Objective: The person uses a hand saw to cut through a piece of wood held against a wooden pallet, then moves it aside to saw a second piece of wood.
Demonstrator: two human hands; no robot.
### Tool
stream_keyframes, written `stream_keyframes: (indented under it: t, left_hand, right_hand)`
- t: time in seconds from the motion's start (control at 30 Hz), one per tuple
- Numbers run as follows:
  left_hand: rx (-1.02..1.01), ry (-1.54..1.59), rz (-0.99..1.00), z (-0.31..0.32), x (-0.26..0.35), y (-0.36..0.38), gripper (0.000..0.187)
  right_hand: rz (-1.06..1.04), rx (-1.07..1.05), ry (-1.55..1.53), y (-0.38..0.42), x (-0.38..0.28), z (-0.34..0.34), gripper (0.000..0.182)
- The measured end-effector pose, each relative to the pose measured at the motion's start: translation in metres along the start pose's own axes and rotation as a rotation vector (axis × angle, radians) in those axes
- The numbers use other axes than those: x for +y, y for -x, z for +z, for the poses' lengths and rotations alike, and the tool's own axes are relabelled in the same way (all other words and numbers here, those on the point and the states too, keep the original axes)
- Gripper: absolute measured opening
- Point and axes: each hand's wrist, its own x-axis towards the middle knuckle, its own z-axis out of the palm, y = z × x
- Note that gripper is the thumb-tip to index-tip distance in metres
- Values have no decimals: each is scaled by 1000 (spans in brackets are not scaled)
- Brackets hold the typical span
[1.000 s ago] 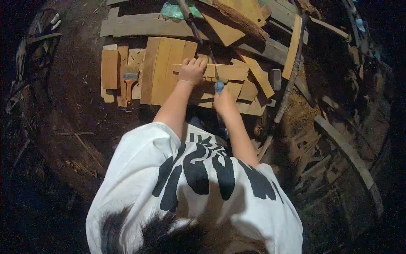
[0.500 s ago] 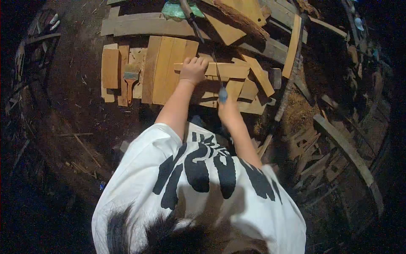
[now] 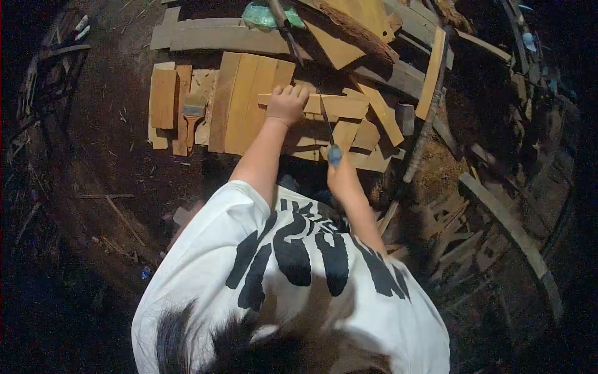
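My left hand [image 3: 288, 105] presses down on a narrow wooden strip [image 3: 346, 107], its fingers curled over the strip's left part. My right hand [image 3: 342, 177] is closed round the blue handle of a handsaw [image 3: 335, 154]. Its thin dark blade shows almost edge-on and crosses the strip just right of my left hand. Under and beside the strip lie other wood pieces. Left of my left hand, several pale boards [image 3: 252, 103] lie side by side.
A paintbrush [image 3: 193, 112] rests on boards at the left, beside a wooden block [image 3: 164, 100]. Beyond are a long grey plank [image 3: 212, 37], green plastic [image 3: 258, 15] and a dark-tipped tool [image 3: 283, 23]. A long pole [image 3: 423, 137] and scrap wood lie to the right.
My right hand and the saw have drawn back slightly toward my body and to the right. My left hand stays on the strip.
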Motion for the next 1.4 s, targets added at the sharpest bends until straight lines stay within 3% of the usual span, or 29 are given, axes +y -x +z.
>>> stream_keyframes:
  t: [0.07,0.13,0.27,0.33,0.5,0.63,0.77,0.93,0.97,1.1,1.23,1.3,1.4]
  left_hand:
    - [-10,-2,8,-1,1,1,12]
    - [-11,11,10,-3,2,2,12]
    - [64,41,29,-5,2,1,12]
    - [46,24,23,-4,0,3,14]
    - [-50,34,-6,-2,4,4,22]
    - [-10,13,15,4,-2,2,22]
    - [-10,42,6,-4,2,2,16]
    - [75,44,43,-1,3,3,12]
    - [73,49,41,-1,2,2,13]
    - [5,33,23,0,0,5,13]
    - [-31,6,18,-1,3,1,13]
    - [-65,19,4,-1,5,4,13]
    - [26,4,22,1,2,1,13]
  right_hand:
    - [95,-45,36,4,5,0,32]
    - [-115,-30,2,-18,13,10,36]
    - [-50,26,117,-74,9,33,37]
    - [-192,141,41,-69,11,33,37]
    - [-69,10,-5,-15,26,12,32]
    - [-37,-72,65,-51,-5,11,28]
    - [-110,22,0,-52,7,18,27]
    - [29,-31,70,-9,9,5,32]
    - [-130,-33,36,-27,20,16,31]
    - [-75,13,31,-73,-4,24,31]
    - [-8,-66,67,-25,8,10,32]
    - [-73,52,25,-10,18,11,30]
    - [-74,-54,50,-32,-4,8,32]
